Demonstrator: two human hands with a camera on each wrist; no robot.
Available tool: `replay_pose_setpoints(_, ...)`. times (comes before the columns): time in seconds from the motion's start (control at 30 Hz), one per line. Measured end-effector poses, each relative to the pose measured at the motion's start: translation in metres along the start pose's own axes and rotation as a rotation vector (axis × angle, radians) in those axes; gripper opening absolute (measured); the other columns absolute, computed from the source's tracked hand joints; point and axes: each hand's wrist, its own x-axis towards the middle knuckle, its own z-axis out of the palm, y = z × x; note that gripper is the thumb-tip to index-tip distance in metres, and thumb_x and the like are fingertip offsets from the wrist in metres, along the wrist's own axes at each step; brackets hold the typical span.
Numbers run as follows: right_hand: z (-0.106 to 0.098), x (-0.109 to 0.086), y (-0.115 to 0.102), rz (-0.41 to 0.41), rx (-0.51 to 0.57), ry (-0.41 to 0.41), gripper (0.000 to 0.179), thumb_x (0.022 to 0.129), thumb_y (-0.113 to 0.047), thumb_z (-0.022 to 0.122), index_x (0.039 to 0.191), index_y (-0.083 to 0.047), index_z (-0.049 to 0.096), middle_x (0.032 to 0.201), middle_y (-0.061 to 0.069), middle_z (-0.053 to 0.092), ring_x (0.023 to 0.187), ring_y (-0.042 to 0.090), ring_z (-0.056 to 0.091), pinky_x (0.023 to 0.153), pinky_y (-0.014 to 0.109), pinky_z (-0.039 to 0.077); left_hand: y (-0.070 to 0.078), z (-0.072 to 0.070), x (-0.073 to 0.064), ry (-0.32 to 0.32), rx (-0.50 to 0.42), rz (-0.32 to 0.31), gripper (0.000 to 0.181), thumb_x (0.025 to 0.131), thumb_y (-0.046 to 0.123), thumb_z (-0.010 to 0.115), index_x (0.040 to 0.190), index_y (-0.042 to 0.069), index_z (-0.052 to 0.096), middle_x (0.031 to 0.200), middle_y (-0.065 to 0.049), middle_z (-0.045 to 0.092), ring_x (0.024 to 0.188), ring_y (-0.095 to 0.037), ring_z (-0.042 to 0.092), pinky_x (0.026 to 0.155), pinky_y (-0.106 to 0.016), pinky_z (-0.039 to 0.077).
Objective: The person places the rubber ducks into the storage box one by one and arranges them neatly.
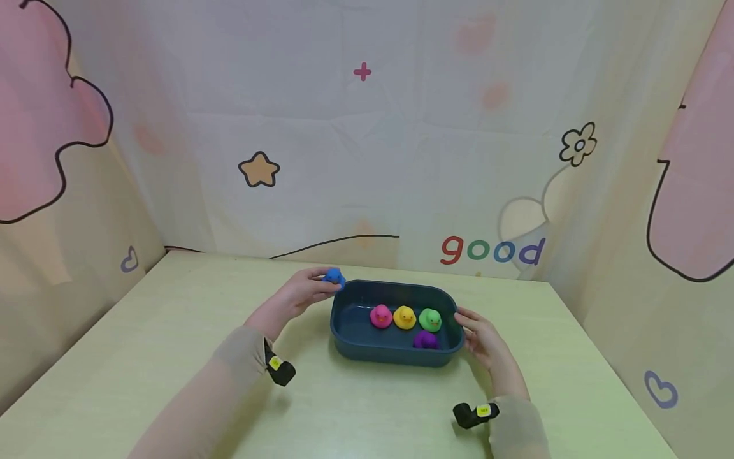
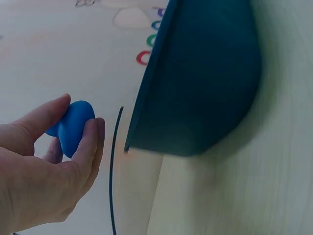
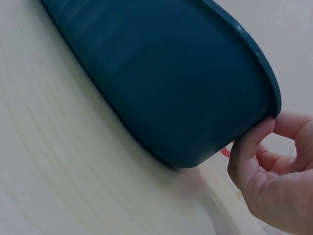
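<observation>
My left hand (image 1: 304,290) pinches a blue toy duck (image 1: 334,276) between thumb and fingers, just beyond the left back corner of a dark teal tub (image 1: 390,356). The left wrist view shows the blue duck (image 2: 77,125) held clear of the tub's wall (image 2: 205,88). My right hand (image 1: 482,338) grips the tub's right end. In the right wrist view its thumb and fingers (image 3: 252,147) are at the rim. Inside the tub sit a pink duck (image 1: 381,316), a yellow duck (image 1: 404,317), a green duck (image 1: 430,320) and a purple duck (image 1: 426,340), the last partly hidden by the front wall.
The tub stands on a pale wooden table (image 1: 172,331). A printed cloth backdrop (image 1: 321,191) rises behind the table and along both sides. Each wrist carries a small black camera (image 1: 280,371) over a beige sleeve.
</observation>
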Motion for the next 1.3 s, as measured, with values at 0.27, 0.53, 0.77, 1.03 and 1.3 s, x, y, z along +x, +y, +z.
replay_pose_setpoints(0.27,0.001,-0.001,0.000,0.000,0.001,0.001,0.062,0.103,-0.022,0.049,0.153,0.001,0.021,0.095,-0.017,0.061,0.082,0.002,0.058,0.075,0.012,0.051,-0.012,0.049,0.005,-0.039,0.034,-0.041,0.049,0.091,-0.003,0.064,0.137,-0.003,0.050,0.133,-0.025,0.053,0.120,-0.032,0.060,0.105,-0.038,0.046)
replay_pose_setpoints(0.53,0.001,-0.002,0.001,0.001,0.010,0.005,0.062,0.102,-0.022,0.050,0.153,0.000,0.021,0.097,-0.017,0.061,0.083,0.001,0.058,0.076,0.012,0.051,-0.027,0.085,0.004,-0.107,0.130,-0.064,0.044,0.085,-0.003,0.071,0.128,0.000,0.061,0.124,-0.019,0.055,0.110,-0.027,0.060,0.103,-0.039,0.049)
replay_pose_setpoints(0.77,0.002,-0.003,0.001,0.004,0.007,0.009,0.062,0.103,-0.022,0.050,0.153,0.001,0.021,0.096,-0.016,0.061,0.082,0.002,0.057,0.074,0.012,0.051,-0.035,0.105,0.004,-0.127,0.245,-0.042,0.046,0.082,-0.002,0.075,0.126,-0.005,0.060,0.121,-0.020,0.057,0.101,-0.023,0.062,0.097,-0.036,0.053)
replay_pose_setpoints(1.03,0.002,-0.003,0.000,0.004,0.013,0.010,0.062,0.103,-0.022,0.049,0.153,0.001,0.021,0.095,-0.016,0.061,0.081,0.001,0.058,0.074,0.012,0.050,-0.037,0.117,0.009,-0.172,0.345,-0.047,0.042,0.081,-0.001,0.076,0.121,-0.005,0.064,0.114,-0.016,0.061,0.098,-0.022,0.059,0.097,-0.038,0.053)
replay_pose_setpoints(1.3,0.002,-0.002,-0.001,-0.003,0.011,0.009,0.060,0.103,-0.021,0.048,0.152,0.001,0.021,0.095,-0.017,0.061,0.080,0.000,0.059,0.073,0.011,0.050,-0.038,0.125,0.010,-0.159,0.483,0.000,0.034,0.078,0.000,0.079,0.111,-0.002,0.072,0.114,-0.015,0.064,0.100,-0.023,0.057,0.096,-0.039,0.051)
